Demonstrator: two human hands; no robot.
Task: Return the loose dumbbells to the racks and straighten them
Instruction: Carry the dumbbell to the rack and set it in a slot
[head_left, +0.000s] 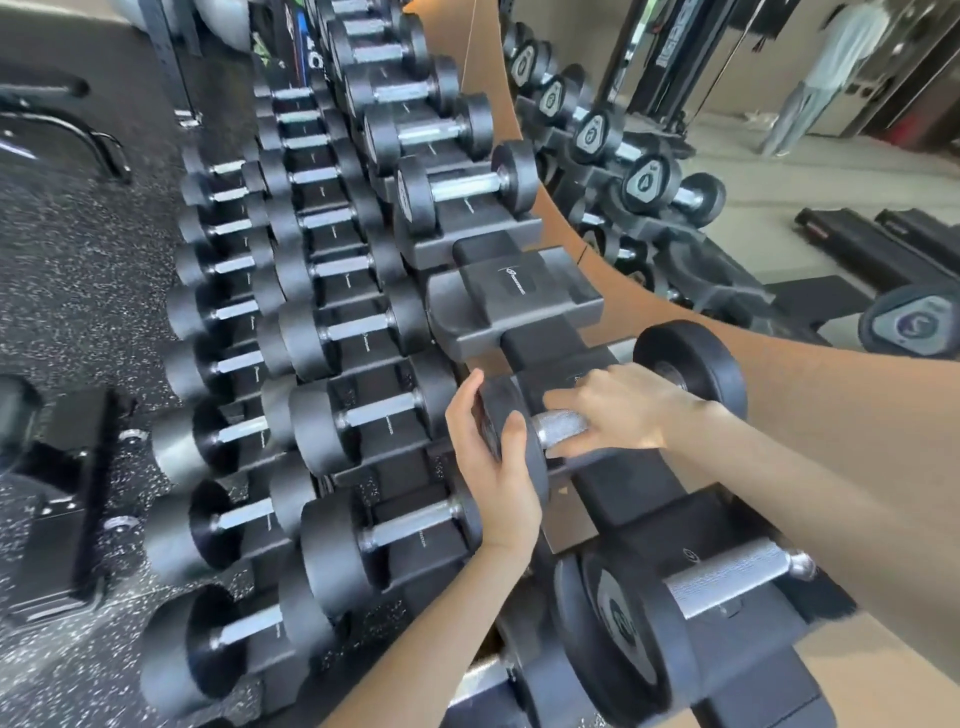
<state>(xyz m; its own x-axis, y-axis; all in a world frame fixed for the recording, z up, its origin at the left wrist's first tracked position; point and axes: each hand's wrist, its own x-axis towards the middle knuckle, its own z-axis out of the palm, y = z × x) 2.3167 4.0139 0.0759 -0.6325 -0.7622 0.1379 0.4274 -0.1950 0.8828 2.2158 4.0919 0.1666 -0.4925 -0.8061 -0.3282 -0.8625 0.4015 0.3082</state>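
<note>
Head view: nearer than the held dumbbell, a near dumbbell lies in the rack's top row. The left hand clasps the held dumbbell's near head, fingers curled over its rim. The right hand lies over its handle, apparently wrapped round it, though blur hides the thumb. The held dumbbell is on or just above the rack. Beyond it is an empty cradle.

The dumbbell has matt black rubbery heads and a silvery metal handle with rough knurling. The rack cradles look like smooth, matt black plastic. The floor is black, white-speckled and grainy. The mirror is smooth and glossy.
</note>
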